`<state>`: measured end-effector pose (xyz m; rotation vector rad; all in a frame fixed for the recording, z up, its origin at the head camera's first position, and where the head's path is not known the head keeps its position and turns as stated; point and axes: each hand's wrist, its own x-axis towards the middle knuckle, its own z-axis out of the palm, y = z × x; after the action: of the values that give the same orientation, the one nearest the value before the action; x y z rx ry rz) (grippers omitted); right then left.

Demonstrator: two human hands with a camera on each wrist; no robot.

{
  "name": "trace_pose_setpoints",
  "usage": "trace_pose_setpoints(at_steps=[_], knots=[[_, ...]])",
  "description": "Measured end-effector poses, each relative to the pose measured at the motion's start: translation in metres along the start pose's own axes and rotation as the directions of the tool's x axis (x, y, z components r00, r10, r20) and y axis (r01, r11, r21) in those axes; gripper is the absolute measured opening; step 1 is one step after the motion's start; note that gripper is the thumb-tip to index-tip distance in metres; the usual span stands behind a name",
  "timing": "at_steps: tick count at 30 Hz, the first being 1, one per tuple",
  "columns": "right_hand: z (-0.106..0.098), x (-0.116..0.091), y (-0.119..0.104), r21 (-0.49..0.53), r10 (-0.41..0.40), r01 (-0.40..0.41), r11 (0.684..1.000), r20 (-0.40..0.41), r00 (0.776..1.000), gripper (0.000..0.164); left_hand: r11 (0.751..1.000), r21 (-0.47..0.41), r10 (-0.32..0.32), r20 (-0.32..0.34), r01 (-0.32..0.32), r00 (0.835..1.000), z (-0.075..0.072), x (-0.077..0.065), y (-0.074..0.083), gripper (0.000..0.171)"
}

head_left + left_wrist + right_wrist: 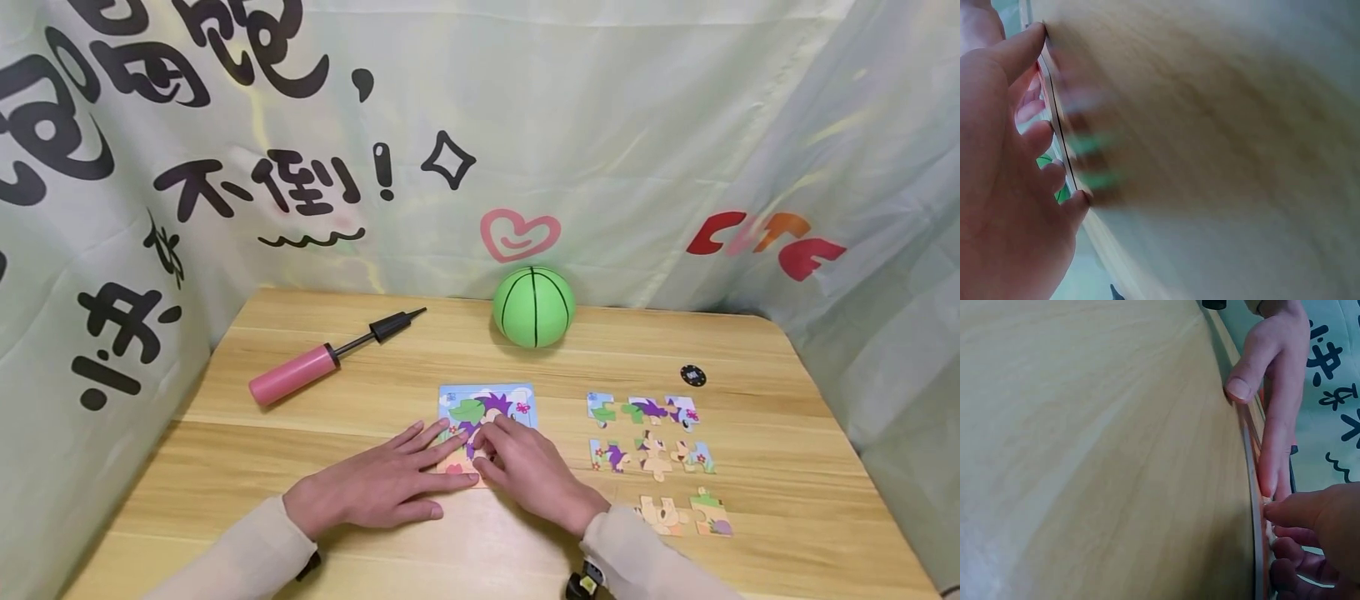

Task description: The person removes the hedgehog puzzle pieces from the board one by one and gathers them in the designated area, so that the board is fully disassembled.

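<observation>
A jigsaw board (487, 392) with a cartoon picture in purple, green and blue lies on the table. My left hand (382, 475) rests palm down with fingers spread, several fingertips on the board's left and lower part. Above the board's middle, my right hand (525, 471) has bent fingers, its thumb and fingertips right at the picture beside the left fingers. In the right wrist view, the right thumb (1300, 509) touches the board near its edge; I cannot tell whether a piece is between the fingers. The left thumb (1025, 50) meets the board's near edge in the left wrist view.
Right of the board lie several loose jigsaw pieces (654, 457) in rows, with a black round chip (693, 376) behind them. A green ball (534, 307) stands at the back, and a pink hand pump (295, 375) lies at the back left. Printed curtains (600, 125) enclose the table.
</observation>
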<state>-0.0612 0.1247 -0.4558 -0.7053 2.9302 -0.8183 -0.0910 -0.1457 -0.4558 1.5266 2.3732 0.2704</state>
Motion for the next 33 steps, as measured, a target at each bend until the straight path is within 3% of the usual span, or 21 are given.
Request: trace_pose_setpoints(at_steps=[10, 23, 33], knots=[[0.006, 0.006, -0.002, 0.007, 0.014, -0.014, 1.0, -0.003, 1.0, 0.007, 1.0, 0.023, 0.003, -0.008, -0.003, 1.0, -0.001, -0.002, 0.0, 0.053], [0.005, 0.007, 0.001, 0.018, 0.014, -0.014, 1.0, 0.0, 1.0, 0.008, 0.998, 0.033, -0.054, 0.035, 0.053, 0.998, -0.001, -0.009, -0.003, 0.059], [-0.019, 0.001, 0.015, -0.041, -0.001, -0.003, 0.999, -0.086, 0.996, 0.005, 0.998, 0.029, -0.056, 0.034, 0.055, 0.998, -0.001, -0.01, -0.002, 0.059]])
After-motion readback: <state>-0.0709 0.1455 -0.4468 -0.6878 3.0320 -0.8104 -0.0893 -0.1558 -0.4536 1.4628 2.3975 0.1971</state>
